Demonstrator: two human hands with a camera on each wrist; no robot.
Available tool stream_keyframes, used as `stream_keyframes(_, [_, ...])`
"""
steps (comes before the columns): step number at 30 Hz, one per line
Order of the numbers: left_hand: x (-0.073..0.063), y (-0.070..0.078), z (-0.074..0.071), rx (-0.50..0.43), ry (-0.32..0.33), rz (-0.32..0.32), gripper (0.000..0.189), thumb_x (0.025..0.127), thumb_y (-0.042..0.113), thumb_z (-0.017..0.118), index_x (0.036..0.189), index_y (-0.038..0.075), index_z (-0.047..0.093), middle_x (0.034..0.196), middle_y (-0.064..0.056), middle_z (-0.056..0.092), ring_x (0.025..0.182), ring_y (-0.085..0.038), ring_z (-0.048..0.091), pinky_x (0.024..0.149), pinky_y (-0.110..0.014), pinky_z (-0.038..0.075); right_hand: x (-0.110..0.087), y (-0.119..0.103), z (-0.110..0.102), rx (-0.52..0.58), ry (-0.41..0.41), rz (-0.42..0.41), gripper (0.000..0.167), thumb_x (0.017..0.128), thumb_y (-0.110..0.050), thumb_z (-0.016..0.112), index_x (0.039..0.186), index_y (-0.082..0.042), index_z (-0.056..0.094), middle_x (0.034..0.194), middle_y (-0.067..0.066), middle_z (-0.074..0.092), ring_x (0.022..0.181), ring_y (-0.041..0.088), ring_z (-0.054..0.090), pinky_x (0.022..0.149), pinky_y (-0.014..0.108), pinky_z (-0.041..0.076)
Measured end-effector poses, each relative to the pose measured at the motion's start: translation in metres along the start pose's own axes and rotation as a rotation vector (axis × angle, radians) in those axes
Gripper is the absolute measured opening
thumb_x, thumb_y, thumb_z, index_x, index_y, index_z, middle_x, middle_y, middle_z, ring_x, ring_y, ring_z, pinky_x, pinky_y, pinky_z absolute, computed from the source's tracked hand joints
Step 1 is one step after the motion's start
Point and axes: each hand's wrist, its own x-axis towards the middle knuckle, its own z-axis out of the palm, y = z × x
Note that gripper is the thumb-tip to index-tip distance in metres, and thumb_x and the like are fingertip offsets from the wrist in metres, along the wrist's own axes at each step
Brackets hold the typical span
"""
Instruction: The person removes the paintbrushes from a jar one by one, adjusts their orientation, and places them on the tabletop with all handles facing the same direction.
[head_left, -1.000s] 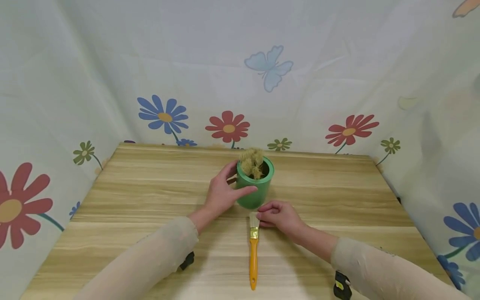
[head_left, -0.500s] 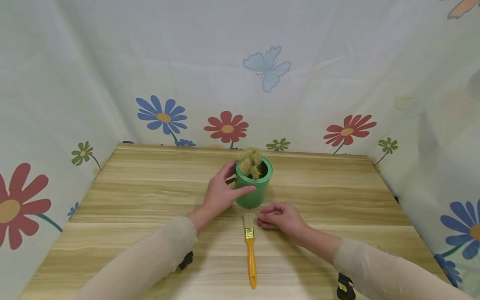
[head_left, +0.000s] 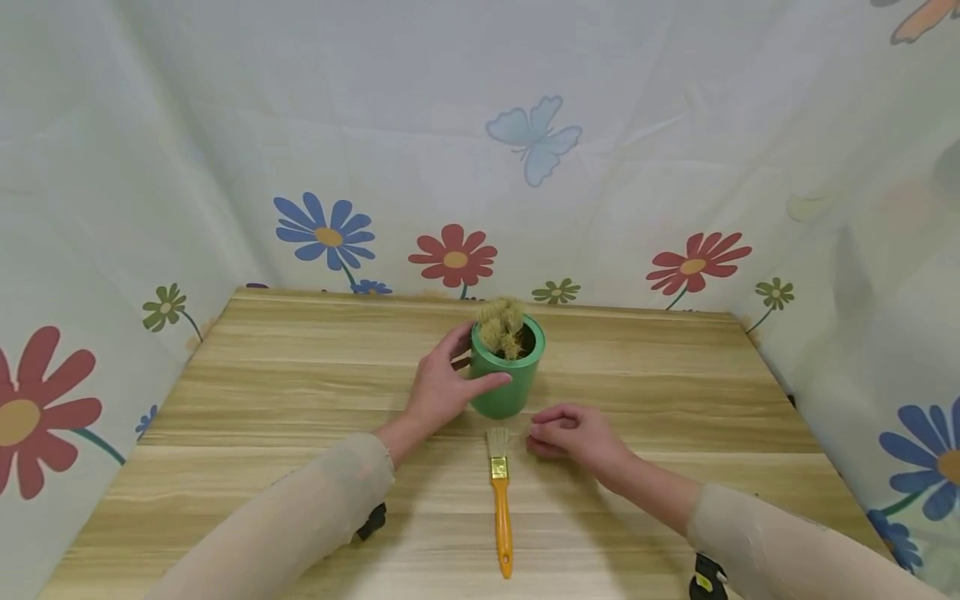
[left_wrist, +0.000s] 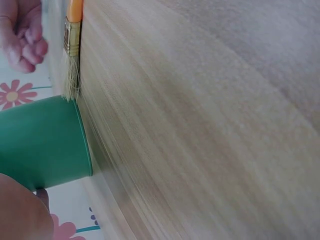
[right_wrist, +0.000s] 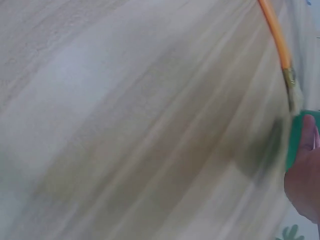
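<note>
A green pot (head_left: 501,392) with a fuzzy, pale tan cactus (head_left: 497,323) stands upright near the middle of the table. My left hand (head_left: 441,385) grips it from the left, thumb across the near side. Just in front lies a paintbrush (head_left: 502,517) with an orange handle, brass-coloured band and pale bristles pointing at the pot. To the right of those bristles is my right hand (head_left: 576,437), fingers loosely curled and holding nothing. The left wrist view shows the paintbrush (left_wrist: 72,40) flat on the wood, its bristle tips near the pot's base (left_wrist: 45,142).
The wood-grain table (head_left: 315,350) reaches back to a white cloth backdrop (head_left: 420,142) printed with flowers and a butterfly. Cloth also hangs along both sides. A dark strap device (head_left: 707,577) sits under the right sleeve.
My right fingers, at the bristles a second ago, have let go and drawn off to the right. The paintbrush's bristle end has swung slightly left. The left hand and pot stay put.
</note>
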Motion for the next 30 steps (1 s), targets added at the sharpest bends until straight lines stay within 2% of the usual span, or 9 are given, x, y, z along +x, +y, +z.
stream_keyframes(4, [0.001,-0.001,0.000,0.001,0.001,0.006,0.093,0.082,0.036,0.096,0.159,0.022,0.048,0.153,-0.001,0.059,0.140,-0.020,0.058,0.113,-0.040,0.054,-0.001,-0.013,-0.006,-0.089,-0.003,-0.082,0.042,0.101,-0.006,0.074,0.131,0.020,0.059,0.112,0.023,0.078,0.103,0.027,0.079,0.095,0.043,0.064])
stream_keyframes(9, [0.001,-0.004,0.001,-0.008,-0.002,0.011,0.093,0.081,0.036,0.097,0.159,0.022,0.048,0.153,-0.001,0.059,0.140,-0.021,0.058,0.113,-0.041,0.054,-0.003,-0.031,-0.017,-0.117,0.044,-0.153,0.040,0.100,-0.005,0.075,0.132,0.017,0.062,0.112,0.020,0.079,0.100,0.022,0.079,0.097,0.049,0.062])
stream_keyframes(13, [0.001,-0.006,0.001,-0.008,-0.006,0.014,0.093,0.081,0.037,0.096,0.159,0.022,0.048,0.154,0.000,0.059,0.141,-0.021,0.057,0.113,-0.042,0.054,-0.004,-0.046,-0.025,-0.148,0.078,-0.201,0.038,0.100,-0.005,0.075,0.133,0.012,0.064,0.117,0.023,0.077,0.099,0.014,0.079,0.097,0.043,0.063])
stream_keyframes(18, [0.001,-0.005,0.000,-0.005,-0.001,0.022,0.092,0.082,0.036,0.096,0.159,0.023,0.048,0.153,0.001,0.059,0.141,-0.019,0.057,0.113,-0.041,0.054,0.000,-0.065,-0.032,-0.208,0.117,-0.237,0.043,0.100,-0.011,0.078,0.136,0.008,0.065,0.125,0.025,0.074,0.103,0.014,0.078,0.097,0.037,0.063])
stream_keyframes(21, [0.001,-0.005,0.000,-0.003,-0.005,0.029,0.092,0.082,0.036,0.096,0.159,0.022,0.048,0.154,0.000,0.058,0.141,-0.021,0.057,0.113,-0.043,0.054,0.001,-0.076,-0.034,-0.273,0.132,-0.266,0.044,0.100,-0.016,0.079,0.138,0.003,0.066,0.127,0.021,0.074,0.107,0.013,0.077,0.096,0.032,0.063])
stream_keyframes(25, [0.001,-0.004,0.000,-0.006,-0.010,0.022,0.092,0.082,0.037,0.096,0.160,0.022,0.048,0.155,-0.001,0.058,0.142,-0.021,0.057,0.114,-0.044,0.053,0.003,-0.087,-0.032,-0.369,0.113,-0.339,0.046,0.099,-0.018,0.080,0.140,0.000,0.067,0.130,0.018,0.074,0.113,0.018,0.075,0.095,0.025,0.062])
stream_keyframes(30, [0.000,-0.003,0.000,-0.008,-0.004,0.019,0.092,0.082,0.033,0.096,0.160,0.022,0.048,0.155,-0.001,0.058,0.142,-0.021,0.057,0.114,-0.044,0.053,0.010,-0.095,-0.028,-0.393,0.081,-0.366,0.051,0.098,-0.016,0.081,0.143,0.000,0.065,0.135,0.017,0.072,0.122,0.030,0.072,0.094,0.026,0.062])
